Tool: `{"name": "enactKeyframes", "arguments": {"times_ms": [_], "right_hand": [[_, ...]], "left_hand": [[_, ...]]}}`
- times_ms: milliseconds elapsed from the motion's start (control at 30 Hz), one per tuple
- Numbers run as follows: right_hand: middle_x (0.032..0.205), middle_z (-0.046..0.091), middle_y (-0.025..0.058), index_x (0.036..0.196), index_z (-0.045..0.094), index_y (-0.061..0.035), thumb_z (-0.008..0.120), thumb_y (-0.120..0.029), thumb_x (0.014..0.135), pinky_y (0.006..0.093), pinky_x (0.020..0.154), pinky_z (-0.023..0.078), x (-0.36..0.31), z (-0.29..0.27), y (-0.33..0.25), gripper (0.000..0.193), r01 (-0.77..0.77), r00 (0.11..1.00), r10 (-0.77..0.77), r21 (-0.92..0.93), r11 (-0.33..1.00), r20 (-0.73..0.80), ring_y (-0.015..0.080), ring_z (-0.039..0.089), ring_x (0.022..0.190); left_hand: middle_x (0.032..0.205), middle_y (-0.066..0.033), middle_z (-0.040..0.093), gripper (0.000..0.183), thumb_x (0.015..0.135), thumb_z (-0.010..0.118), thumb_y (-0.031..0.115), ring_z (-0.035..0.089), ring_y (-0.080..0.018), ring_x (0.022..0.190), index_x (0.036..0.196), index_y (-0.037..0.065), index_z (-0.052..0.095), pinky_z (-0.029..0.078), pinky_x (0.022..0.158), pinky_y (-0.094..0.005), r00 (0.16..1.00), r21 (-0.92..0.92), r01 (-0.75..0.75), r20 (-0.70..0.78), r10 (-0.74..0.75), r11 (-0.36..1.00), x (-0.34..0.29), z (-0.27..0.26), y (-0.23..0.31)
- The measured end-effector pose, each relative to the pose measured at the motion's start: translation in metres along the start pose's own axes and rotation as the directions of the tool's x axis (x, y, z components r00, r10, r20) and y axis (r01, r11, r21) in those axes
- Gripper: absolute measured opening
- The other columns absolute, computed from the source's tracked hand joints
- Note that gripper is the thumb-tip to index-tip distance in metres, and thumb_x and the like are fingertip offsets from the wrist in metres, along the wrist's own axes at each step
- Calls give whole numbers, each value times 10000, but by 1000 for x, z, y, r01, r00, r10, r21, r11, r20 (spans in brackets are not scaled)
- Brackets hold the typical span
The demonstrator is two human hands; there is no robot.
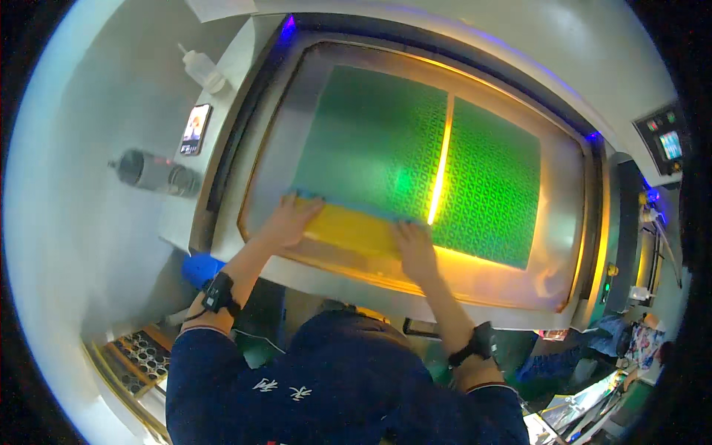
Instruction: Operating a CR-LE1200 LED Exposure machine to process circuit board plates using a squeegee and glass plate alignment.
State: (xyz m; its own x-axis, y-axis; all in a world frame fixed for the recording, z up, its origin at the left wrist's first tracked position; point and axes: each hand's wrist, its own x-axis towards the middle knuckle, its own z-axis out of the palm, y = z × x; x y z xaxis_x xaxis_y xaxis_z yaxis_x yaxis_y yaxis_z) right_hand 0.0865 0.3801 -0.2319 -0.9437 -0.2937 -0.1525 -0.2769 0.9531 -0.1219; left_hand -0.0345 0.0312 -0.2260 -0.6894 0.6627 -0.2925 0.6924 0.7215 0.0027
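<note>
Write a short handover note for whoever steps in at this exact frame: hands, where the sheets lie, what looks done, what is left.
Left hand: flat, palm down, on the near left edge of the left green patterned sheet; no closed grip.
Right hand: flat on the same sheet's near right corner, beside the bright seam.
The sheet's near strip shows yellow between the hands.
A second green sheet lies flat to the right on the glass bed.
Done: both sheets are on the bed.
Left: judging by the hands, the left sheet is not yet released.

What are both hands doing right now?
Left hand: open, flat on the yellow sheet, gripping nothing.
Right hand: open, flat on the same sheet's right edge.
</note>
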Motion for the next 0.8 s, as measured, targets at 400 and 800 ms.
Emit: {"name": "enactKeyframes", "arguments": {"times_ms": [400,800], "right_hand": [[1497,428,121,1460,411,-125,570,60,733,435,1145,338,397,-64,220,767,-78,978,76,-5,997,-193,315,412,1367],[1518,405,117,1432,475,-203,618,-170,837,614,1112,283,-11,-47,-7,614,-156,920,-19,410,898,392,355,399,1369]], "left_hand": [[1456,-65,487,788,795,598,12,412,-416,1340,1483,316,364,338,1031,-699,979,-121,146,-122,-160,982,392,-96,-223],[1561,-75,331,691,826,583,222,330,-500,1346,1485,185,381,242,1042,-748,924,-192,-46,364,115,980,-11,-49,3]]}}
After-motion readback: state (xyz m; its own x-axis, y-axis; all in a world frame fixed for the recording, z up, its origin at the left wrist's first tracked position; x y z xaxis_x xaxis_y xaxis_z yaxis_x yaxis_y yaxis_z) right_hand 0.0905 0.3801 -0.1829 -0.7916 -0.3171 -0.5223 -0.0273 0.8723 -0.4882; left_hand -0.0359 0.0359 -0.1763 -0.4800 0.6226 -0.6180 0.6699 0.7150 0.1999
